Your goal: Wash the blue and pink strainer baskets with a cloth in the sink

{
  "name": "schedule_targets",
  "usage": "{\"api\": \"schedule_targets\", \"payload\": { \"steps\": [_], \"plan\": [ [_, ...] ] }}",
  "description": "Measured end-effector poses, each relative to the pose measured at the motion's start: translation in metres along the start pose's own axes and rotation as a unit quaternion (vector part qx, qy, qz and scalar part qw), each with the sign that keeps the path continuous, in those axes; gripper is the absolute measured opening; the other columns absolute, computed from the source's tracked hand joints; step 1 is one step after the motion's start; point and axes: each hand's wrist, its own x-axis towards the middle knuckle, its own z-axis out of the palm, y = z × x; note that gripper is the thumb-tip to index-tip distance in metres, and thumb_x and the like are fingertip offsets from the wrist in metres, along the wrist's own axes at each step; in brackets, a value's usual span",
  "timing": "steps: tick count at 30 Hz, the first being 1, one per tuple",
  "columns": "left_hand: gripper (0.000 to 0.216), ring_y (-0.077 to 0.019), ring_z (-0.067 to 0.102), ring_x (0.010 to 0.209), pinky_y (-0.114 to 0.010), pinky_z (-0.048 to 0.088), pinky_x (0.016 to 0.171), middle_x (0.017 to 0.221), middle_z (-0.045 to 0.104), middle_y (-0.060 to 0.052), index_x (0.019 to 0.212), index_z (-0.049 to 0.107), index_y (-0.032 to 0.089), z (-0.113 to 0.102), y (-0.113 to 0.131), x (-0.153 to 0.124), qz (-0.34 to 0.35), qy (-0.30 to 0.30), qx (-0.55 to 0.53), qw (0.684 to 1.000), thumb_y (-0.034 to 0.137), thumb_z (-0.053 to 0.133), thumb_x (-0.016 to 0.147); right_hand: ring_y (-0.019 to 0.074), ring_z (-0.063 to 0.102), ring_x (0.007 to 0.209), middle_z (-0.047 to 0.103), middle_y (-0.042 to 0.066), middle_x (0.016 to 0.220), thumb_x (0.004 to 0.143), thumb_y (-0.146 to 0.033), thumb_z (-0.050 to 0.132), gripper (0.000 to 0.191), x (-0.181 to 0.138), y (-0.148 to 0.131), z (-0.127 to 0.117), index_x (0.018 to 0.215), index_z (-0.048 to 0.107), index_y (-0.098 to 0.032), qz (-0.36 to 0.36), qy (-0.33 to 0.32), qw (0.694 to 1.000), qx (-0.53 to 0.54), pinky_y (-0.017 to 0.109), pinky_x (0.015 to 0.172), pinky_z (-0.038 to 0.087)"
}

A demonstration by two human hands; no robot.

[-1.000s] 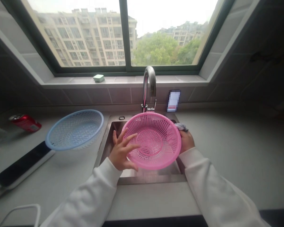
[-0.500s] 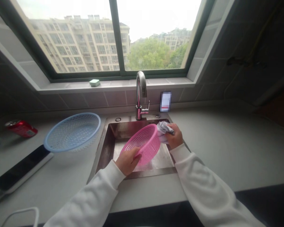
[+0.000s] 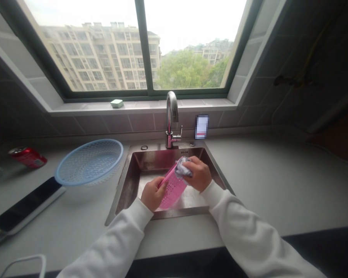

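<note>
Over the steel sink (image 3: 130, 181) I hold a pink perforated basket (image 3: 171, 190), tilted up on its edge so I see its side. My left hand (image 3: 152, 193) is closed on the basket's near rim. My right hand (image 3: 196, 173) is closed on a crumpled grey-white cloth (image 3: 182, 165) and presses it against the basket's upper rim. Both arms wear white sleeves. A chrome tap (image 3: 170, 117) stands behind the sink.
A blue perforated basket (image 3: 89, 162) rests on the grey counter left of the sink. Farther left lie a red can (image 3: 28, 156) on its side and a long black-and-white device (image 3: 24, 204). A green soap (image 3: 116, 103) sits on the window sill.
The pink basket went from facing me, held high, down into the sink and turned on edge. My right hand brought the cloth from behind the basket onto its rim.
</note>
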Motion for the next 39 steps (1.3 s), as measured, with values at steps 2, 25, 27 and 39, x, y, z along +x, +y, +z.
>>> {"api": "schedule_targets", "payload": {
  "steps": [2,25,27,39],
  "plan": [
    [0.023,-0.0201,0.065,0.065,-0.028,0.048,0.061,0.069,0.073,-0.003,0.085,0.075,0.019,0.002,-0.001,0.004,0.003,-0.003,-0.009,1.000,0.041,0.069,0.085,0.0203,0.069,0.084,0.074,0.007,0.102,0.078,-0.030,0.074,0.016,-0.010,-0.021,0.001,0.094,0.078,-0.027,-0.111,-0.073,0.990,0.044,0.028,0.074,0.055],
    [0.039,-0.0114,0.052,0.043,-0.021,0.038,0.041,0.051,0.060,0.002,0.075,0.077,0.015,-0.026,0.007,0.009,-0.037,-0.013,-0.100,0.994,0.054,0.082,0.074,0.0227,0.067,0.088,0.074,0.006,0.092,0.069,-0.016,0.069,0.024,0.013,0.060,-0.007,0.090,0.080,-0.021,0.145,0.048,0.973,0.171,0.035,0.084,0.051],
    [0.043,-0.0102,0.050,0.042,-0.020,0.037,0.040,0.050,0.060,0.002,0.070,0.075,0.014,-0.033,0.004,0.009,-0.035,0.009,-0.130,0.991,0.056,0.085,0.071,0.0220,0.068,0.084,0.075,0.006,0.088,0.074,-0.021,0.065,0.020,0.013,0.085,-0.002,0.088,0.079,-0.020,0.177,0.068,0.962,0.195,0.036,0.079,0.052],
    [0.048,-0.0297,0.069,0.116,-0.045,0.057,0.101,0.118,0.077,-0.010,0.107,0.076,0.023,-0.035,0.002,0.024,0.002,0.146,-0.459,0.876,0.059,0.082,0.077,0.0207,0.066,0.073,0.074,0.001,0.077,0.063,-0.043,0.075,0.027,0.009,0.088,0.024,0.079,0.067,-0.023,0.341,0.188,0.829,0.402,0.037,0.072,0.055]
  ]
}}
